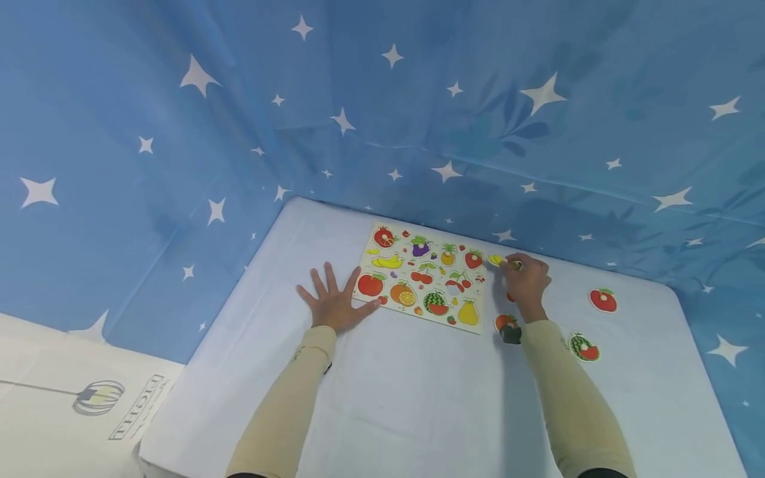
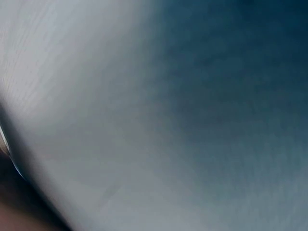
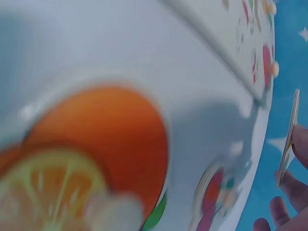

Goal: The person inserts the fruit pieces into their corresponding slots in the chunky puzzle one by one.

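Note:
A fruit puzzle board [image 1: 412,309] with printed fruit pictures lies on the table. My left hand [image 1: 336,307] rests with fingers spread at its left edge, the thumb by the lower corner. Just off the board's upper right side, my right hand [image 1: 528,282] pinches a yellow fruit puzzle piece [image 1: 495,259]; which fruit it is cannot be made out. In the right wrist view the piece [image 3: 289,137] appears edge-on, held between thumb and fingers. Near the right wrist lies an orange puzzle piece [image 1: 505,321], partly covered by a dark wrist camera. The left wrist view is blurred.
To the right lie an apple piece [image 1: 603,300] and a watermelon piece [image 1: 584,347]. A reddish piece [image 3: 211,192] sits beyond the orange, partly hidden by my right hand in the head view. A blue star-patterned curtain [image 1: 382,133] borders the white table [image 1: 406,405].

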A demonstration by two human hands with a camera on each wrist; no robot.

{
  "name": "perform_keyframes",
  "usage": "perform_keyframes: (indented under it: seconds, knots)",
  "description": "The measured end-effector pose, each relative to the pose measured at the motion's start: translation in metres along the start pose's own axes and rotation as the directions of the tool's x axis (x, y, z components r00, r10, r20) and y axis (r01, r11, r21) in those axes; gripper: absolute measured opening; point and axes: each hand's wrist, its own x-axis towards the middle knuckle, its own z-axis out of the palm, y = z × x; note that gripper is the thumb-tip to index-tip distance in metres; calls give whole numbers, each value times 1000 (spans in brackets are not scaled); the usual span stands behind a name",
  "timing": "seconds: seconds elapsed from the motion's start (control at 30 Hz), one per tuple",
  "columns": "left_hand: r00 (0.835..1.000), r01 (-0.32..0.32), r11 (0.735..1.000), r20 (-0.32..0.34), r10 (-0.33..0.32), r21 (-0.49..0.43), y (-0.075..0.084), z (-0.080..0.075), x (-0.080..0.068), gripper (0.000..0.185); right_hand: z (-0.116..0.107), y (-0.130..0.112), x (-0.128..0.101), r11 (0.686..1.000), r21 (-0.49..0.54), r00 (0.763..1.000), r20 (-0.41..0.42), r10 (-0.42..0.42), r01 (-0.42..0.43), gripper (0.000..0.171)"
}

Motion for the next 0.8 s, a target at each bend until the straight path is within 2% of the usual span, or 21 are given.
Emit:
perform_keyframes:
  seconds: [0.3,0.47,0.8]
  knots:
    - [998,-22,1000,-54,23,11,3,14,4,102,14,-27,-6,994,50,993,49,-103,101,27]
    - [998,-13,1000,-56,13,5,2,11,3,102,33,-44,-10,985,81,986,54,-159,154,23]
    - [999,-4,998,-54,7,58,-6,12,7,104,74,-84,-27,955,148,959,82,-271,257,18]
